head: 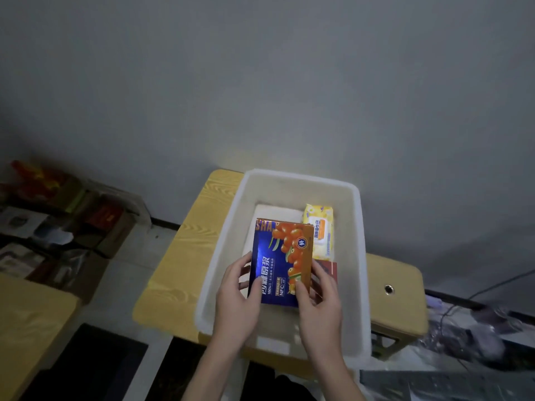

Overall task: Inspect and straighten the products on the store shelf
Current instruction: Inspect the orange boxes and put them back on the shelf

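A blue and orange box [279, 256] with berry pictures is held over the white plastic bin [359, 256]. My left hand [238, 296] grips its lower left edge, thumb on the front face. Its lower right corner sits in the grip of my right hand [317, 302], whose thumb lies on the front as well. A yellow wipes pack [320, 230] lies in the bin's back right. Part of a red box [331, 272] shows behind my right hand. Under the blue box lies a white flat item [275, 211].
The bin rests on a light wooden table [185, 256] against a grey wall. Cardboard boxes with goods [58, 221] are stacked on the floor at left. Another wooden surface [26, 328] is at lower left. Cables and clutter [469, 328] lie at lower right.
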The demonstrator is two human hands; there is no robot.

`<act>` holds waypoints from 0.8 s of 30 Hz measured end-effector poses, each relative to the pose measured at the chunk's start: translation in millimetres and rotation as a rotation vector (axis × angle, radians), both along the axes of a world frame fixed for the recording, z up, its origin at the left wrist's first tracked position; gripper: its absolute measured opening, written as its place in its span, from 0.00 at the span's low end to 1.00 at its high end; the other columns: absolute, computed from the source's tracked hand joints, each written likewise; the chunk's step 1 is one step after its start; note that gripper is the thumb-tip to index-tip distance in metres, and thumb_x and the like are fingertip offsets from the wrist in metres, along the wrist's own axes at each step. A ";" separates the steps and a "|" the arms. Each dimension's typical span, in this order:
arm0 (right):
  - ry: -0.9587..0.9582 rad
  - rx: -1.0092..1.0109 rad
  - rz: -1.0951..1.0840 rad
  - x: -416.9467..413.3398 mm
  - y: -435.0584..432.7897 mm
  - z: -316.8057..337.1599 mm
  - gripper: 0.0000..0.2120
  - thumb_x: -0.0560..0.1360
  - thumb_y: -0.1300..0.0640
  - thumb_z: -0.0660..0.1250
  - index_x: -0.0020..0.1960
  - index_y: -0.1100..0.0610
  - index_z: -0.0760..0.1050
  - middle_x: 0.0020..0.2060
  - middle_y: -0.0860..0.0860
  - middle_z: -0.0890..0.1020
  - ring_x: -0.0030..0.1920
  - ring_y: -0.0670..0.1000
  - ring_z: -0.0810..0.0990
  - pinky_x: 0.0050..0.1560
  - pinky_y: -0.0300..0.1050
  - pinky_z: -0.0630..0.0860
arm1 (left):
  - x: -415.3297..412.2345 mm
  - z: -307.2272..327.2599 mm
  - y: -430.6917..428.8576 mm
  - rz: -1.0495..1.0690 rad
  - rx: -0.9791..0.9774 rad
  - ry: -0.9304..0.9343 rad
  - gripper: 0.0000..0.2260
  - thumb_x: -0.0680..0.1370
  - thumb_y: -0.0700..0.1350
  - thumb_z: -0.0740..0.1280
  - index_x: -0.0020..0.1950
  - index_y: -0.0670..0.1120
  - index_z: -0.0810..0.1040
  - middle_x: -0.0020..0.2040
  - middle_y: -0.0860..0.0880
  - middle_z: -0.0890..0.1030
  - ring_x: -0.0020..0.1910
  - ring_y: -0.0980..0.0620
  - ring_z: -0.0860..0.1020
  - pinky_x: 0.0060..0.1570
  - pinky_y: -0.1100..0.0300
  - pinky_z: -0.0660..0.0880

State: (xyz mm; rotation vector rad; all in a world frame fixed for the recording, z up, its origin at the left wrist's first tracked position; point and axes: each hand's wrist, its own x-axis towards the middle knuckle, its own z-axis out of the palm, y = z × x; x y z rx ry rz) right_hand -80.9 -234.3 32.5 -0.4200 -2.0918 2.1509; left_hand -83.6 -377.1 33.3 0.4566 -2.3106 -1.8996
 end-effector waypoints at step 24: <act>-0.216 0.340 0.073 -225.2 -12.4 -110.1 0.20 0.80 0.64 0.69 0.71 0.62 0.72 0.61 0.54 0.76 0.60 0.52 0.82 0.50 0.38 0.83 | -223.4 -102.9 -12.4 -0.077 -0.254 -0.198 0.22 0.80 0.37 0.66 0.75 0.43 0.71 0.67 0.47 0.73 0.59 0.57 0.78 0.60 0.63 0.77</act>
